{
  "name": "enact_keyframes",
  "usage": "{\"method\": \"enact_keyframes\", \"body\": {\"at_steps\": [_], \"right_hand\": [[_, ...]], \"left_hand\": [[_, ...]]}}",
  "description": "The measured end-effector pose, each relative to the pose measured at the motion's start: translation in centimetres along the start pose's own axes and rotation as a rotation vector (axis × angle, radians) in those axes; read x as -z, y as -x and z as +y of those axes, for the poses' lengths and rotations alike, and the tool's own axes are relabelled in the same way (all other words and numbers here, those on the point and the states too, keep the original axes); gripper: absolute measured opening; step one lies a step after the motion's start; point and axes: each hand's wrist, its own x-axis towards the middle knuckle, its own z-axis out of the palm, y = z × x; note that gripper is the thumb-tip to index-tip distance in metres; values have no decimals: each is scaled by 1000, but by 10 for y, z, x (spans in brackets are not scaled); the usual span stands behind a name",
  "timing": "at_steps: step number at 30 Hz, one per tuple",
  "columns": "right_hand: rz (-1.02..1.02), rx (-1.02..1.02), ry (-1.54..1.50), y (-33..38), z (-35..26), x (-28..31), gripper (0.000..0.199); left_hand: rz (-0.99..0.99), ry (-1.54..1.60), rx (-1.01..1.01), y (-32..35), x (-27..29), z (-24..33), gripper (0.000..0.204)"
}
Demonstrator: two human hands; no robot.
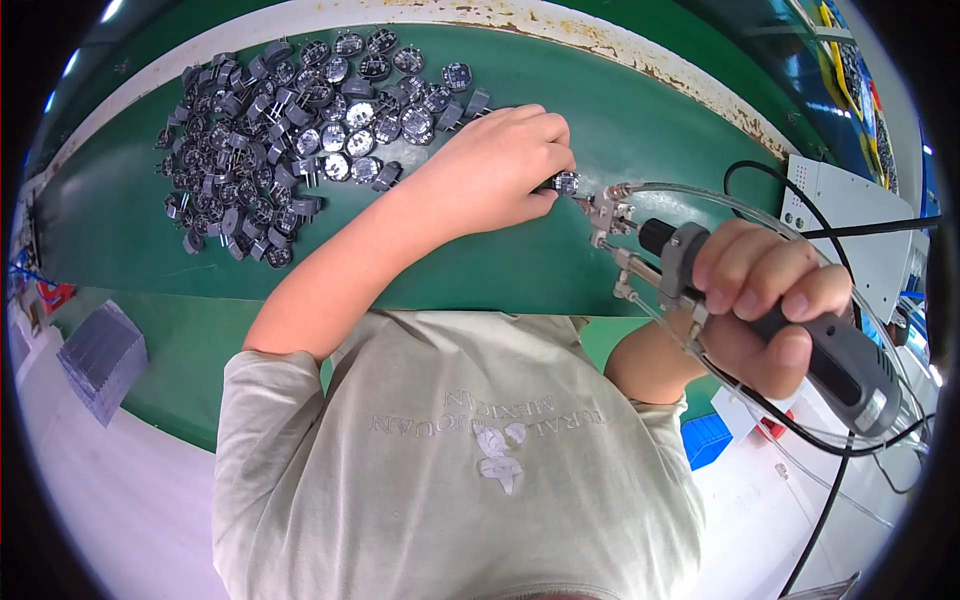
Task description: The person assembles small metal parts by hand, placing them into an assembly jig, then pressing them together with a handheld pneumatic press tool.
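Note:
My left hand (pixel 510 170) is closed over the green work surface, its fingertips pinching a small round dark plug part (pixel 566 183). The face of that part is turned toward the tool tip. Wrapped round a grey hand-held electric screwdriver (pixel 845 370) is my right hand (pixel 765 300). This driver lies nearly level and carries a metal head (pixel 606 215) with fittings and clear hoses. Its tip is close to the part; whether they touch I cannot tell. Left of my left hand lies a large loose pile of similar round plug parts (pixel 270 140), some showing metal pins.
A pale rail (pixel 450 14) with chipped paint edges the green table (pixel 420 275) at the back. On the right stands a light-grey box (pixel 855 240), with black cables and clear hoses near my right arm. A blue bin (pixel 706 440) sits low right, a grey block-shaped bundle (pixel 103 360) low left.

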Motion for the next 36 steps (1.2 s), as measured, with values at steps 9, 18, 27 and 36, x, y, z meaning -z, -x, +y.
{"method": "enact_keyframes", "body": {"at_steps": [9,18,27,36], "right_hand": [[7,-21,2,6,12,3,26],[36,-10,9,5,11,-2,28],[77,72,139,-6,-22,20,18],[82,113,114,-4,-17,29,19]], "left_hand": [[-8,-2,-9,0,0,0,23],[-15,-6,-10,-2,2,-1,23],[-6,-155,5,4,15,6,20],[36,-186,-26,-18,67,-1,34]]}}
